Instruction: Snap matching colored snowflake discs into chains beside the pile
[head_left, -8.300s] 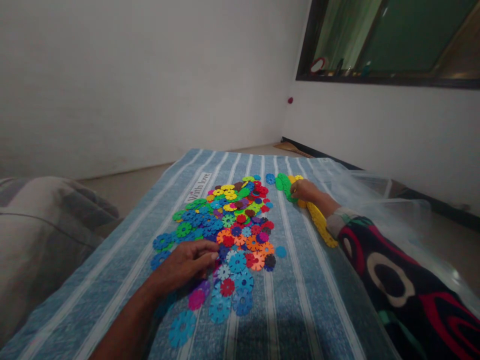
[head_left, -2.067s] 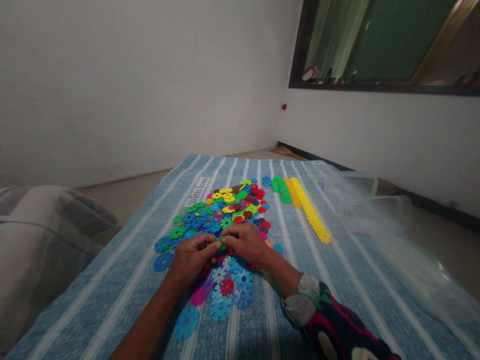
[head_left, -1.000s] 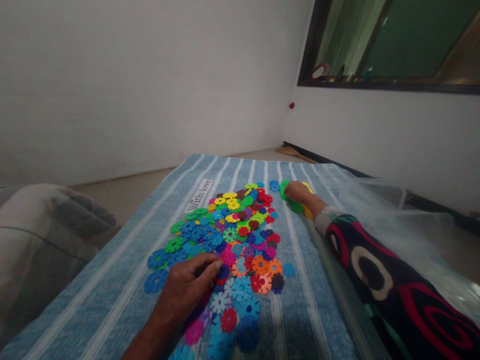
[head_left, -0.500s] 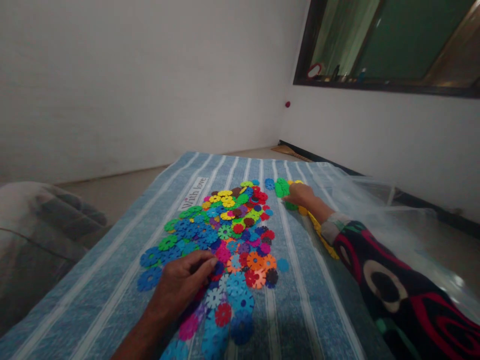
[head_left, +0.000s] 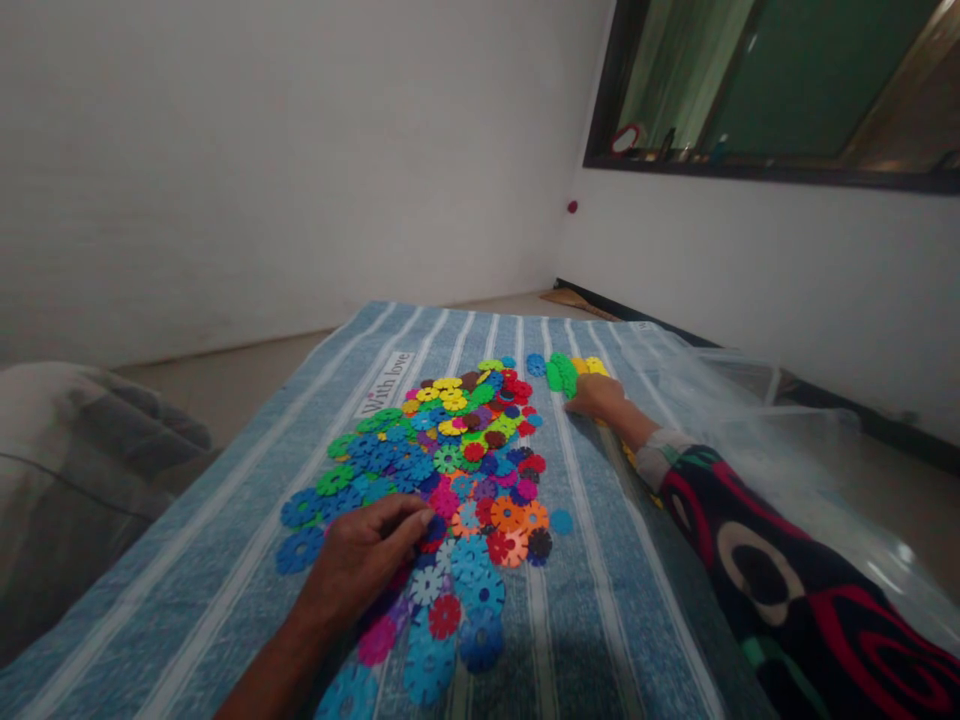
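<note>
Many toothed plastic discs (head_left: pixel 405 465) in several colours lie in a loose pile on the striped cloth. My left hand (head_left: pixel 367 550) rests at the pile's near left side, thumb and forefinger pinched together. A dark blue disc (head_left: pixel 436 530) shows right by the thumb tip; whether it is gripped I cannot tell. My right hand (head_left: pixel 598 397) reaches beyond the pile, its fingers curled closed beside a cluster of green discs (head_left: pixel 561 374). Yellow discs (head_left: pixel 595 366) show just past its knuckles. What its fingers hold is hidden.
A blue and white striped cloth (head_left: pixel 225 530) covers the surface. Clear plastic containers (head_left: pixel 780 430) stand along its right edge. A person's knee in pale trousers (head_left: pixel 97 490) is at the left. Walls and a dark-framed window (head_left: pixel 780 90) stand behind.
My right hand has lowered and drawn slightly nearer beside the green discs, now covering orange and green pieces that showed below it. My left hand stays in about the same place, still pinched.
</note>
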